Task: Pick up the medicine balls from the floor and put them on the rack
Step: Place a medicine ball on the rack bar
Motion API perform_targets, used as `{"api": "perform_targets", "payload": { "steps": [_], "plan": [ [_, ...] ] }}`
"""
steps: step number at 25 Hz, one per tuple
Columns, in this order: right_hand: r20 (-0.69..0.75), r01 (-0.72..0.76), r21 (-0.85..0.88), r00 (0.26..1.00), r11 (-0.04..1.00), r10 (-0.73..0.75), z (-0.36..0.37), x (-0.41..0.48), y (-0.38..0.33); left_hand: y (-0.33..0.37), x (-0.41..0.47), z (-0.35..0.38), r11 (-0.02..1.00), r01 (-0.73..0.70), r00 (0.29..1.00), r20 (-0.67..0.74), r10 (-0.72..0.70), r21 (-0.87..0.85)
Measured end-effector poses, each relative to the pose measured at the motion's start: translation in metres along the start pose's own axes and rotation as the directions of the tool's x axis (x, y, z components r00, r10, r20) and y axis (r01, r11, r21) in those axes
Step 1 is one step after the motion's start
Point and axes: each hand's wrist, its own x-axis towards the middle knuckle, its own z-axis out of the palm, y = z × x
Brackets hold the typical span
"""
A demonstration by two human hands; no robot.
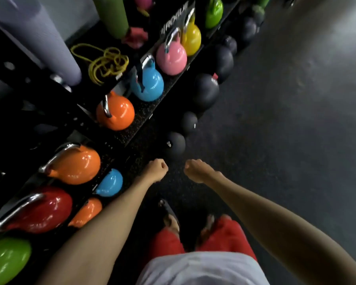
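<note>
Several black medicine balls line the low front edge of a black rack (pixel 144 118). The nearest ball (pixel 175 144) lies just beyond my hands, then a smaller one (pixel 189 122), then a large one (pixel 206 91); whether they rest on the floor or on the rack's lowest shelf I cannot tell. My left hand (pixel 156 169) and my right hand (pixel 195 170) hang side by side below the nearest ball, fingers curled, holding nothing and touching nothing.
The rack's shelves carry coloured kettlebells: orange (pixel 115 113), blue (pixel 147 83), pink (pixel 171 56), red (pixel 39 210). Yellow bands (pixel 105 62) and rolled mats (pixel 35 33) lie at the back. Dark rubber floor (pixel 286 140) stretches to the right. My feet (pixel 173 221) stand below.
</note>
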Motion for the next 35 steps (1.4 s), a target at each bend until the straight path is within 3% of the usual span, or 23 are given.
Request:
{"api": "perform_targets", "payload": {
  "steps": [6, 10, 13, 17, 21, 24, 26, 32, 35],
  "plan": [
    [0.165, -0.057, 0.103, 0.986, 0.993, 0.039, 0.023, 0.096, 0.03, -0.02, 0.092, 0.033, 0.977, 0.163, 0.984, 0.09, -0.151, -0.136],
    [0.244, -0.085, 0.126, 0.968, 0.988, 0.052, 0.05, 0.204, 0.07, -0.044, 0.189, 0.078, 0.907, 0.323, 0.946, 0.124, -0.3, -0.271],
    [0.277, -0.066, 0.223, 0.961, 0.973, 0.002, 0.067, 0.286, 0.102, -0.057, 0.265, 0.11, 0.791, 0.427, 0.901, 0.135, -0.412, -0.437],
    [0.326, -0.204, 0.37, 0.942, 0.906, 0.079, 0.106, 0.415, 0.153, -0.085, 0.378, 0.159, 0.579, 0.503, 0.838, 0.199, -0.508, -0.642],
    [0.381, -0.45, 0.568, 0.886, 0.689, 0.265, 0.131, 0.525, 0.186, -0.126, 0.479, 0.19, 0.325, 0.514, 0.743, 0.222, -0.632, -0.794],
    [0.42, -0.523, 0.69, 0.852, 0.5, 0.312, 0.145, 0.596, 0.202, -0.15, 0.539, 0.204, 0.108, 0.462, 0.711, 0.294, -0.639, -0.88],
    [0.437, -0.527, 0.725, 0.85, 0.444, 0.295, 0.149, 0.631, 0.205, -0.158, 0.567, 0.209, 0.035, 0.435, 0.713, 0.321, -0.623, -0.9],
    [0.484, -0.499, 0.794, 0.864, 0.348, 0.135, 0.153, 0.689, 0.201, -0.157, 0.611, 0.205, -0.014, 0.391, 0.808, 0.35, -0.475, -0.92],
    [0.47, -0.479, 0.816, 0.876, 0.325, 0.11, 0.163, 0.692, 0.207, -0.153, 0.612, 0.208, -0.034, 0.384, 0.804, 0.352, -0.479, -0.923]
  ]
}}
